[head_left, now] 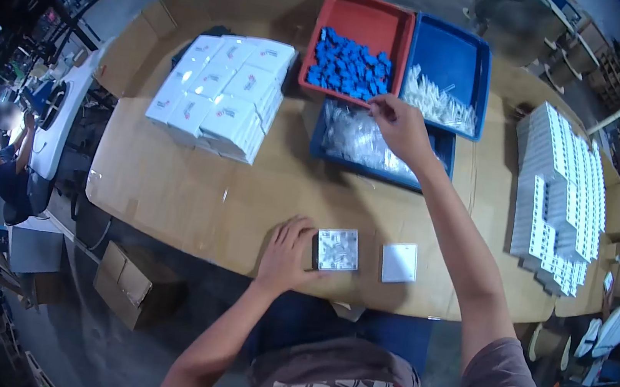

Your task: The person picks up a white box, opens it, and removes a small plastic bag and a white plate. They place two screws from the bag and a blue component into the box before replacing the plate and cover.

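Presently laid out on a cardboard-covered worktable:

Open white box, one: near the front edge, face up, pale inner parts showing, too small to name. White square piece, one: lying flat, just right of the box, apart from it.

Left hand: beside the open box, thumb and fingers parted wide, thumb at the near edge; cannot tell how firm a touch.

Right hand: extended over the lower blue tray to the near right corner of the red tray; fingertips drawn in, narrow; cannot tell whether closed on a piece or bare.

Red tray: holding heaped blue parts. Upper blue tray: holding slim white pieces. Lower blue tray: holding clear pieces, partly covered.

Flanking: left stack of white boxes; right stack of white boxes.

Handling notes, by judgement: best to pinch small parts with fingertips alone, clear the rim without brushing neighbouring trays, and steady the open box lightly, without tipping.
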Available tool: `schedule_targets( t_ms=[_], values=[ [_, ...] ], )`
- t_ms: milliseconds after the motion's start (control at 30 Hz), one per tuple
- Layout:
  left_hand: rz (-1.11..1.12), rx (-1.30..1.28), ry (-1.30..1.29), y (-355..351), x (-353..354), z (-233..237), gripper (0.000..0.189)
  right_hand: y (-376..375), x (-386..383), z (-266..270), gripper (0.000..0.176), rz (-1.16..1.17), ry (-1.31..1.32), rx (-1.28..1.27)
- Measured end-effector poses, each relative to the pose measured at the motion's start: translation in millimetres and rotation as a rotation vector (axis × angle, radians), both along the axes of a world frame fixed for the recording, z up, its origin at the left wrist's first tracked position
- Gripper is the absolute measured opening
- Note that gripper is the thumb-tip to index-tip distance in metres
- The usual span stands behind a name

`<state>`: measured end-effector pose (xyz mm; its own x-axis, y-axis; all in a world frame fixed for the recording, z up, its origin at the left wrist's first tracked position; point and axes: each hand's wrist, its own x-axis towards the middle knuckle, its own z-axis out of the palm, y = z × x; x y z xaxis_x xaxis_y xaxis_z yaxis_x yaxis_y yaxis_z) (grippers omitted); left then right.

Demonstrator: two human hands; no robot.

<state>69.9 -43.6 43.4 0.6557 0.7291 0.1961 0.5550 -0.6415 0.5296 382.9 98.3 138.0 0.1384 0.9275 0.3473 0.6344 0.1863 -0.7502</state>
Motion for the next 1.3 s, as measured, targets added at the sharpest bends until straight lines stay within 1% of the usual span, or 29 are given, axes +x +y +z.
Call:
schedule_targets(
  t_ms=[33, 67, 167, 267, 300, 367, 400, 433, 533, 567, 667, 767, 867, 1000, 1033, 1067, 1133, 1233, 1267, 1300],
  values=[
    [0.009, -0.012, -0.024, 1.0, 0.6, -1.0, 0.082, 31.2, 5.7, 1.7, 0.020, 0.002, -0.017, 0.023],
    [0.013, -0.027, 0.002, 1.9, 0.4, -1.0, 0.085, 61.3, 9.9, 2.5, 0.021, 0.003, -0.031, 0.045],
    [-0.007, -0.026, 0.045, 6.5, -1.8, -6.3, 0.090, 142.1, 15.1, 4.7, 0.027, -0.025, -0.284, 0.076],
    [-0.009, -0.053, 0.035, 3.8, -2.8, -2.7, 0.091, 190.8, 7.7, 7.1, 0.032, -0.040, -0.497, 0.072],
    [-0.007, -0.053, 0.038, 5.2, -2.4, -1.9, 0.091, 210.1, 9.5, -0.8, 0.036, -0.011, -0.528, 0.027],
    [0.004, -0.078, 0.044, 6.6, -1.0, -1.7, 0.089, 231.8, 7.8, -11.8, 0.038, -0.027, -0.613, 0.101],
    [0.009, -0.069, 0.042, 9.6, 0.4, -1.0, 0.090, 238.7, 5.1, -13.0, 0.038, -0.034, -0.657, 0.136],
    [0.014, -0.067, 0.041, 8.7, 0.9, 0.1, 0.090, 243.4, 5.0, -14.9, 0.038, -0.015, -0.650, 0.121],
    [0.016, -0.073, 0.037, 6.4, -0.1, 2.1, 0.089, 256.4, 9.2, -22.7, 0.036, -0.006, -0.603, 0.023],
    [0.019, -0.069, 0.036, 6.9, 0.2, 3.6, 0.088, 260.0, 9.4, -24.8, 0.035, -0.014, -0.552, 0.056],
    [0.023, -0.063, 0.029, 8.3, 0.5, 3.8, 0.086, 252.8, 4.0, -3.3, 0.038, -0.064, -0.480, -0.154],
    [0.015, -0.057, 0.023, 6.5, 0.9, 0.6, 0.088, 257.0, 4.5, -7.2, 0.045, -0.097, -0.434, -0.165],
    [0.011, -0.042, 0.015, 5.2, 0.9, 2.7, 0.088, 258.1, -6.4, -4.6, 0.049, -0.178, -0.592, -0.166],
    [0.024, -0.025, 0.009, 3.6, 1.9, 6.1, 0.087, 265.1, -16.5, -6.5, 0.048, -0.256, -0.617, -0.172],
    [0.023, -0.022, 0.013, 2.8, 1.8, 6.2, 0.086, 263.6, -18.1, -7.0, 0.041, -0.274, -0.589, -0.089],
    [0.018, -0.020, 0.017, 3.5, 1.5, 5.8, 0.086, 264.5, -16.7, -5.2, 0.040, -0.258, -0.513, -0.010],
    [0.020, -0.012, 0.013, 0.7, -1.0, 2.1, 0.088, 243.2, -17.3, 13.1, 0.038, -0.221, -0.371, 0.131],
    [0.017, 0.000, 0.004, -0.6, -0.8, 0.0, 0.086, 190.8, -23.2, 50.2, 0.039, 0.183, 0.584, 0.158],
    [0.021, -0.003, 0.000, -0.6, 0.0, 0.6, 0.085, 160.3, -22.8, 62.2, 0.044, 0.370, 0.807, 0.205],
    [0.020, -0.005, -0.004, 1.1, 0.5, 1.1, 0.084, 121.8, -28.7, 83.1, 0.043, 0.453, 0.929, 0.188]
  ],
)
